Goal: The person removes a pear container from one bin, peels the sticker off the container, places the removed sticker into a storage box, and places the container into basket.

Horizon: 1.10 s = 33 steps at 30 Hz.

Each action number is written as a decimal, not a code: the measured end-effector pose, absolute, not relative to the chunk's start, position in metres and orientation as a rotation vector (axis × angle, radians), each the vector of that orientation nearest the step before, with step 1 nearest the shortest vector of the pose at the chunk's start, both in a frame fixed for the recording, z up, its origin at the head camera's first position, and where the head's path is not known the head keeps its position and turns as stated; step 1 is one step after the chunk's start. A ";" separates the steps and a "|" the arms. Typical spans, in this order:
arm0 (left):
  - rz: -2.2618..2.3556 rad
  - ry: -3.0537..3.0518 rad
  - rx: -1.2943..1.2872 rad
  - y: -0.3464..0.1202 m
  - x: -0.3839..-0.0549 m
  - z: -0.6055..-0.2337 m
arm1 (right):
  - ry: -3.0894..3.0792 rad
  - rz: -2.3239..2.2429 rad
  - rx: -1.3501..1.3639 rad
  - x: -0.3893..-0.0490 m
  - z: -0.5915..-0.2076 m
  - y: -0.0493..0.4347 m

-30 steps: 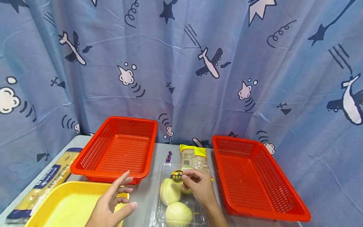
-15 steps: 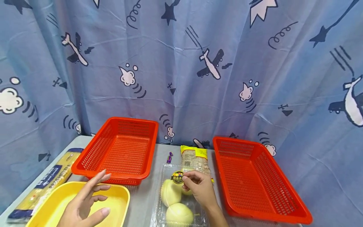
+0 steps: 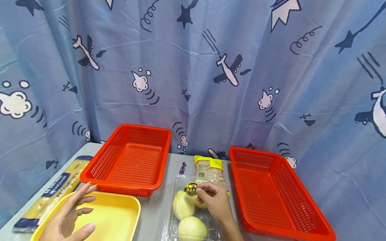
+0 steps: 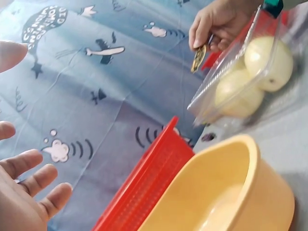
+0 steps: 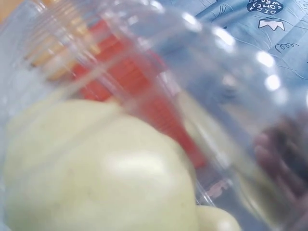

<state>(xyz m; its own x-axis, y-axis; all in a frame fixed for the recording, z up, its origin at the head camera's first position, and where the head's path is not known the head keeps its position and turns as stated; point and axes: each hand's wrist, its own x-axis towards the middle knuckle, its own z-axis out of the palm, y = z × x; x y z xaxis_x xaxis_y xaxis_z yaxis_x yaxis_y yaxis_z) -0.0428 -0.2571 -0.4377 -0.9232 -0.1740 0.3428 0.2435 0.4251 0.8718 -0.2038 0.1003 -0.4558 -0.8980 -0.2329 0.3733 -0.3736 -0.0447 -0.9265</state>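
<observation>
My right hand (image 3: 215, 202) pinches the edge of a black and yellow oval label (image 3: 191, 189) between thumb and fingertips, over a clear plastic fruit box (image 3: 169, 214). In the left wrist view, the label (image 4: 198, 58) stands off the lid at the fingertips. Several pale yellow-green, pear-like fruits (image 3: 193, 228) lie inside the box, one with a short stem. A blurred fruit (image 5: 96, 168) behind clear plastic fills much of the right wrist view. My left hand (image 3: 64, 217) hovers with spread fingers and nothing in them, over the left side of a yellow tub (image 3: 135, 214).
Two red baskets stand on the table, a left one (image 3: 167, 147) behind the tub and a right one (image 3: 241, 197) beside the box. Behind the box lie a purple-wrapped candy (image 3: 182, 168) and a yellow-topped bag (image 3: 211, 167). A long yellow-blue packet (image 3: 57, 187) lies far left, before a curtain (image 3: 193, 73).
My left hand has moved left, from beside the box to over the tub's left side. My right hand stays at the label. The view has shifted slightly.
</observation>
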 end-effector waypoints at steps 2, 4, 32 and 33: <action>-1.488 -2.305 -0.054 -0.263 -0.042 -0.440 | -2.107 2.091 0.665 -0.204 -0.456 0.101; -1.475 -2.294 -0.047 -0.268 -0.040 -0.442 | -2.114 2.090 0.661 -0.204 -0.456 0.101; -1.211 -2.352 0.144 -0.323 -0.030 -0.493 | -2.116 2.112 0.618 -0.203 -0.455 0.099; -1.205 -2.352 0.168 -0.323 -0.029 -0.494 | -2.116 2.110 0.616 -0.203 -0.455 0.099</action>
